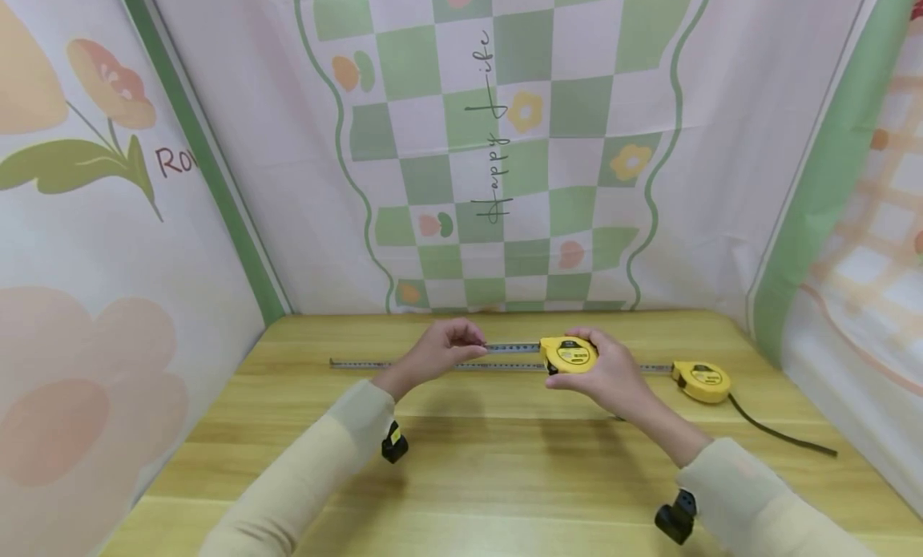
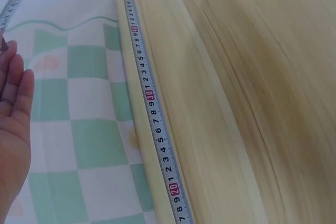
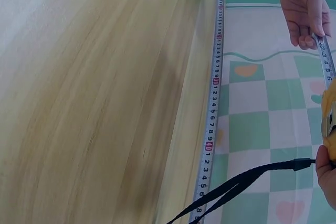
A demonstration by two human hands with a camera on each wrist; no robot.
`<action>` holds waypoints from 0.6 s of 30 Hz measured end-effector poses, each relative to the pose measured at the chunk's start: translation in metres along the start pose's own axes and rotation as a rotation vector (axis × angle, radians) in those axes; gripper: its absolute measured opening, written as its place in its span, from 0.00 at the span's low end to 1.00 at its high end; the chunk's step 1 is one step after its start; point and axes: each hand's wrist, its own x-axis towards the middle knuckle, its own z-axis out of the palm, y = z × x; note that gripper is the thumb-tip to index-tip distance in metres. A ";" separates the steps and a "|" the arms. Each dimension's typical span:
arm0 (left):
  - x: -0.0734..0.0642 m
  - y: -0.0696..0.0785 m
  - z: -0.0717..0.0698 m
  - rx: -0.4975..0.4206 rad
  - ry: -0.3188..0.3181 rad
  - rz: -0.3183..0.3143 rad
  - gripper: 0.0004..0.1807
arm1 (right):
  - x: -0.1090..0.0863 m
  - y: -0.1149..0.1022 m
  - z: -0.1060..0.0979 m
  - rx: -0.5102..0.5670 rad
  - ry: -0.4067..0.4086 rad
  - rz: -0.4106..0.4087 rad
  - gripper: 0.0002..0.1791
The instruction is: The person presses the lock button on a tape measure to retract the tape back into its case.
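My right hand [image 1: 613,377] grips the yellow case of a tape measure [image 1: 570,354] above the table. A short stretch of its blade [image 1: 513,349] runs out to the left, its end pinched between thumb and fingers of my left hand [image 1: 440,350]. From the held case a black wrist strap [image 3: 247,177] hangs down in the right wrist view. Behind and below lies a second yellow tape measure [image 1: 701,382] on the table at the right. Its long blade [image 2: 152,98] stretches leftward along the tabletop, numbers facing up, partly hidden by my hands in the head view.
The wooden table [image 1: 461,477] ends at a fabric backdrop [image 1: 497,140] with green checks. Fabric walls also stand at left and right. The second tape measure's black strap [image 1: 782,437] trails toward the table's right edge. Small black cameras [image 1: 676,517] hang under both wrists.
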 end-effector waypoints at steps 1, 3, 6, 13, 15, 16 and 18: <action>0.000 0.001 0.001 -0.004 -0.001 0.000 0.06 | 0.000 0.000 0.001 0.010 -0.004 -0.002 0.51; 0.001 0.002 0.002 -0.005 0.001 -0.003 0.05 | 0.000 -0.001 0.002 0.024 -0.008 -0.002 0.50; 0.002 0.001 0.004 -0.006 0.007 -0.011 0.05 | 0.000 -0.001 0.003 0.037 -0.012 -0.002 0.50; 0.003 0.001 0.006 0.006 0.009 -0.005 0.05 | 0.000 -0.002 0.005 0.039 -0.013 0.003 0.51; 0.004 0.001 0.007 0.005 0.008 -0.008 0.05 | 0.000 -0.003 0.005 0.036 -0.011 0.003 0.51; 0.004 0.002 0.008 0.005 0.008 -0.011 0.05 | 0.000 -0.003 0.006 0.032 -0.010 0.002 0.51; 0.004 0.002 0.009 -0.001 0.007 -0.018 0.05 | 0.000 -0.004 0.006 0.029 -0.006 0.002 0.52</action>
